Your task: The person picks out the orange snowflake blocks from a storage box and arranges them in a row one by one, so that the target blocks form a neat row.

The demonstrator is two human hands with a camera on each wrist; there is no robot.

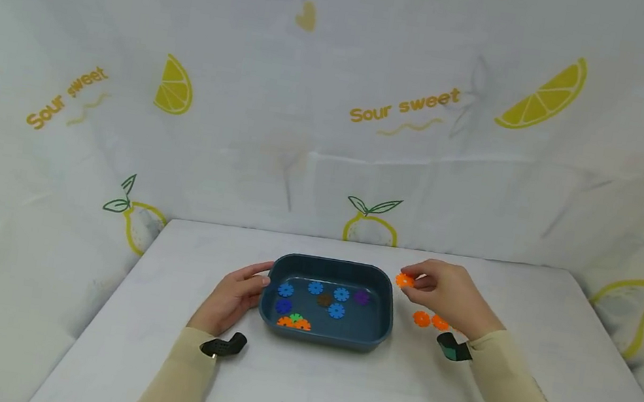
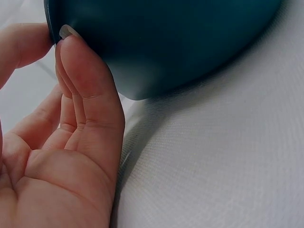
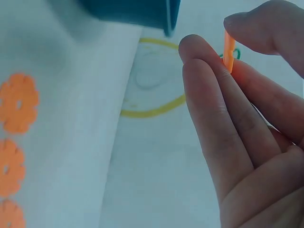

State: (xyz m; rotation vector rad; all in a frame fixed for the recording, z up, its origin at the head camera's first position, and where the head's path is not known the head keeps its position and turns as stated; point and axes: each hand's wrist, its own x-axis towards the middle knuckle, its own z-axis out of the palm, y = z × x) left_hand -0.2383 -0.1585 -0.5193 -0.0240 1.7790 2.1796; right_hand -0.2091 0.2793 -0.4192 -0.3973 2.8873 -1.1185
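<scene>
A dark blue-green plastic tray stands on the white table. At its left end, my left hand holds the rim between thumb and fingers; the left wrist view shows the fingertips right at the tray's edge. Just off the tray's right rim, my right hand pinches an orange snowflake disc, raised above the table. Seen from the right wrist, this disc is edge-on between thumb and fingers. Several notched discs lie in the tray: blue ones, a purple, a brown, a green and orange ones.
To the right of the tray, orange discs lie in a row on the table, partly hidden by the right hand. In the right wrist view the row runs down the left side. A lemon-print cloth hangs behind the table's far edge.
</scene>
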